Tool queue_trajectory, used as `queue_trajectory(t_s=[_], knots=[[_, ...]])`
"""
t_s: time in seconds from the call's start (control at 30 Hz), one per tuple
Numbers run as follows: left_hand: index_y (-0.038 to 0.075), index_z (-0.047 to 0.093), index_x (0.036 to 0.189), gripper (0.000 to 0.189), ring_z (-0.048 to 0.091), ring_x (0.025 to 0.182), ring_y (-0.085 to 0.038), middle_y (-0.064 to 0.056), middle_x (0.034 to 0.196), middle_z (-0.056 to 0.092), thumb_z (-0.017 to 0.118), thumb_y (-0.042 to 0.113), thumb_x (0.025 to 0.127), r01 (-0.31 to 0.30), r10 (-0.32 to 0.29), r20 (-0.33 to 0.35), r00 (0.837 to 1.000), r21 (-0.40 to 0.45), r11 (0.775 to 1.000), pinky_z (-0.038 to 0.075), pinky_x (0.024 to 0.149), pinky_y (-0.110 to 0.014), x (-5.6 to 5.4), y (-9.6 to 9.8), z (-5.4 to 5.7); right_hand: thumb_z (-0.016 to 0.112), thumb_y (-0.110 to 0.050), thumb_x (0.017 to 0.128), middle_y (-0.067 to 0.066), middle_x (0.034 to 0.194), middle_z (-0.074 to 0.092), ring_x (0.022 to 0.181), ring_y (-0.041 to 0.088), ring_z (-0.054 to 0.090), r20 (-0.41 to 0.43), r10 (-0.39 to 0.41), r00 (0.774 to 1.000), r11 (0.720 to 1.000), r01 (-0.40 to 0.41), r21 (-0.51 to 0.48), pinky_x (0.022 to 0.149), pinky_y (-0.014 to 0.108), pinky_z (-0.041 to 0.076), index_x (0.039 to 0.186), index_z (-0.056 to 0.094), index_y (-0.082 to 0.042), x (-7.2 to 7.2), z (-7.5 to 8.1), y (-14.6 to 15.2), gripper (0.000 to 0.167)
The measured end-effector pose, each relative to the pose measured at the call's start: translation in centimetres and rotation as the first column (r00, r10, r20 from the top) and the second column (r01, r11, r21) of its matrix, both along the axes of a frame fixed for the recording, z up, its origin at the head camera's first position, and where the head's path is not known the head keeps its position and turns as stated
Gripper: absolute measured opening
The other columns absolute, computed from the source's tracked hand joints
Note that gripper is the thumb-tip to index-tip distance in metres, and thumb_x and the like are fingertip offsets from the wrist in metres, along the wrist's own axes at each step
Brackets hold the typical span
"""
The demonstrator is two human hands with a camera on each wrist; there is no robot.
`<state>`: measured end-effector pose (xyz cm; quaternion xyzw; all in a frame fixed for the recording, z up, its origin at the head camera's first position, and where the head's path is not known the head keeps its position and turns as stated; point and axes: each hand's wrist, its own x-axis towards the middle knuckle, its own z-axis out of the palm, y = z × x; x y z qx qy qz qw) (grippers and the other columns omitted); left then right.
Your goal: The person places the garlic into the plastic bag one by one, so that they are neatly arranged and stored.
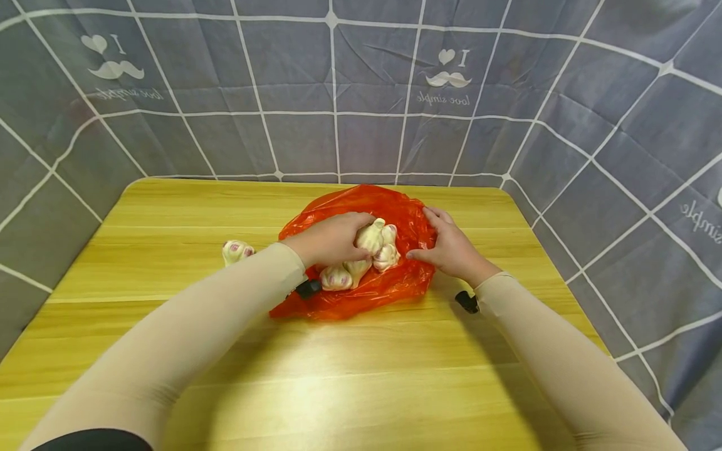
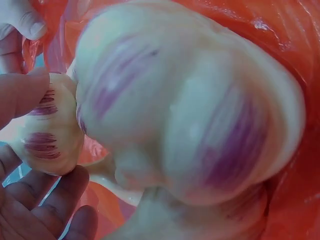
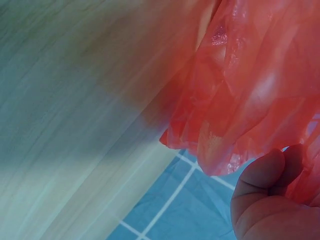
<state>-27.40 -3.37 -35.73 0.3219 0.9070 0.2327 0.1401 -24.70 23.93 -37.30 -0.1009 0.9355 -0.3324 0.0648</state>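
A red plastic bag (image 1: 361,197) lies spread on the table with several garlic bulbs (image 1: 336,278) in it. Over the bag, my left hand (image 1: 333,241) grips one garlic bulb (image 1: 370,237). In the left wrist view that bulb (image 2: 50,132) sits between thumb and fingers, beside a larger, nearer garlic bulb (image 2: 200,110). My right hand (image 1: 454,250) holds the bag's right side. The right wrist view shows thumb and finger (image 3: 262,170) together at the rim of the bag (image 3: 240,100). Part of the bag's left side is hidden behind my left hand and forearm.
Another garlic bulb (image 1: 237,250) lies on the wooden table (image 1: 338,382) left of the bag, partly behind my left sleeve. A grey curtain with white lines (image 1: 372,144) stands around the table's back and sides.
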Motion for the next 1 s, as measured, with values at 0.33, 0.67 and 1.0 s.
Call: queue_trajectory(t_s=[0.33, 0.67, 1.0], knots=[[0.010, 0.043, 0.157, 0.071, 0.059, 0.133, -0.027, -0.010, 0.149, 0.059, 0.074, 0.034, 0.098, -0.003, 0.003, 0.003, 1.000, 0.006, 1.000, 0.044, 0.122, -0.043, -0.3, 0.7, -0.6, 0.089, -0.021, 0.086, 0.019, 0.171, 0.023, 0.152, 0.044, 0.037, -0.008, 0.001, 1.000, 1.000, -0.001, -0.007, 0.124, 0.057, 0.038, 0.167, 0.021, -0.002, 0.1, 0.1, 0.0, 0.107], [0.009, 0.031, 0.165, 0.085, 0.059, 0.138, -0.031, -0.013, 0.158, 0.053, 0.070, 0.046, 0.099, -0.035, 0.036, 0.019, 0.999, -0.049, 0.998, 0.046, 0.121, -0.045, -0.3, 1.0, -0.9, 0.089, -0.023, 0.086, 0.019, 0.171, 0.023, 0.152, 0.043, 0.037, -0.001, 0.001, 1.000, 1.000, -0.001, -0.002, 0.124, 0.056, 0.037, 0.167, 0.021, -0.002, 0.0, 0.2, 0.2, 0.108], [0.010, 0.045, 0.155, 0.074, 0.066, 0.121, -0.027, -0.007, 0.139, 0.067, 0.068, 0.052, 0.099, -0.037, 0.037, -0.003, 0.999, -0.099, 0.994, 0.044, 0.114, -0.049, -0.2, 1.3, -1.1, 0.089, -0.025, 0.086, 0.019, 0.172, 0.021, 0.152, 0.043, 0.038, 0.010, 0.000, 1.000, 1.000, -0.001, 0.008, 0.125, 0.056, 0.036, 0.167, 0.020, -0.001, 0.0, 0.1, 0.2, 0.110]])
